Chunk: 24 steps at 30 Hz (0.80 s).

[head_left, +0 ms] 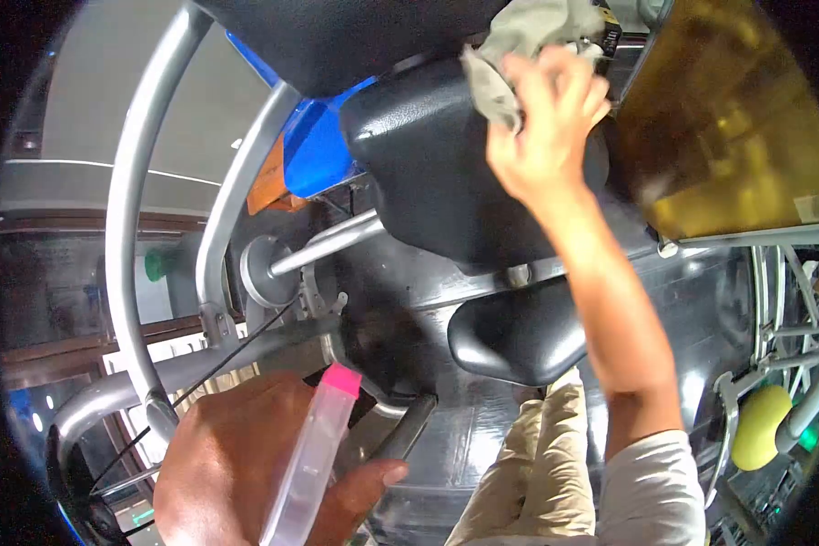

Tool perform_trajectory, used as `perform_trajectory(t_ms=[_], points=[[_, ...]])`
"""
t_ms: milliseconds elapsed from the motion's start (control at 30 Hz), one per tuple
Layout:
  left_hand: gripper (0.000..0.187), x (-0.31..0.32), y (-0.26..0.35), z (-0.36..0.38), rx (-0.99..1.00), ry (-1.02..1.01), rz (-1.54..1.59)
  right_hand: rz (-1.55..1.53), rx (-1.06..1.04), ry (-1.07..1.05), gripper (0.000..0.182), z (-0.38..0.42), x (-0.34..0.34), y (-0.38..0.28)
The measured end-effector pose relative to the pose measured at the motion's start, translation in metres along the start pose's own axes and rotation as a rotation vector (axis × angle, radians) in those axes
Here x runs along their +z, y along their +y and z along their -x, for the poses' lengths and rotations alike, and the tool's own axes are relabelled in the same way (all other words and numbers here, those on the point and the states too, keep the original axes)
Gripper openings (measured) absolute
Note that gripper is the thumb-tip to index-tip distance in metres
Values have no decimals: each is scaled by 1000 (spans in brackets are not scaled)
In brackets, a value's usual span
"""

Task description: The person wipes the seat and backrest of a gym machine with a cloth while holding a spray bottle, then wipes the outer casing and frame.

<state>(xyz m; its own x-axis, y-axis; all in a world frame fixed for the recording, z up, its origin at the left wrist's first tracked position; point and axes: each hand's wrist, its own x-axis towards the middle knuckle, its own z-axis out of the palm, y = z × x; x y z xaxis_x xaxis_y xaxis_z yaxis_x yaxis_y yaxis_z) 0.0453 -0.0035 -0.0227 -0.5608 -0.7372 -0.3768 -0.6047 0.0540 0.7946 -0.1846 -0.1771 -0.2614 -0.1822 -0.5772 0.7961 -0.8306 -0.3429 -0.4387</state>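
My left hand (232, 455) is closed around a spray bottle, seen from above. Its translucent head (309, 460) ends in a pink nozzle (343, 379); the hand and head hide the bottle's body. At the top, my right hand (544, 132) grips a crumpled grey cloth (537, 32) with bent fingers. The cloth lies over the upper right part of a black padded seat (437, 173), against its surface as far as I can see. Another black pad (309, 36) is above the seat, and a smaller one (519, 337) is below it.
Curved silver tubes (132, 182) of gym equipment rise at left. A blue part (318, 150) sits behind the seat. To the right are a yellowish reflective panel (737, 118), a metal frame (773, 346) and a yellow pad (761, 428). Dark floor (428, 282) shows below.
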Motion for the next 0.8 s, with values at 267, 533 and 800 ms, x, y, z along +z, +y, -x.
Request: perform_trajectory(t_ms=[267, 533, 800], points=[[87, -9, -12, 0, 103, -62, -100, 69, -268, -999, 23, 299, 11, 48], [88, 6, -12, 16, -262, 33, -35, -78, -63, -590, 67, 245, -8, 42], [77, -1, -6, 11, -143, 42, -11, -162, -212, 309, 38, -32, -7, -7]])
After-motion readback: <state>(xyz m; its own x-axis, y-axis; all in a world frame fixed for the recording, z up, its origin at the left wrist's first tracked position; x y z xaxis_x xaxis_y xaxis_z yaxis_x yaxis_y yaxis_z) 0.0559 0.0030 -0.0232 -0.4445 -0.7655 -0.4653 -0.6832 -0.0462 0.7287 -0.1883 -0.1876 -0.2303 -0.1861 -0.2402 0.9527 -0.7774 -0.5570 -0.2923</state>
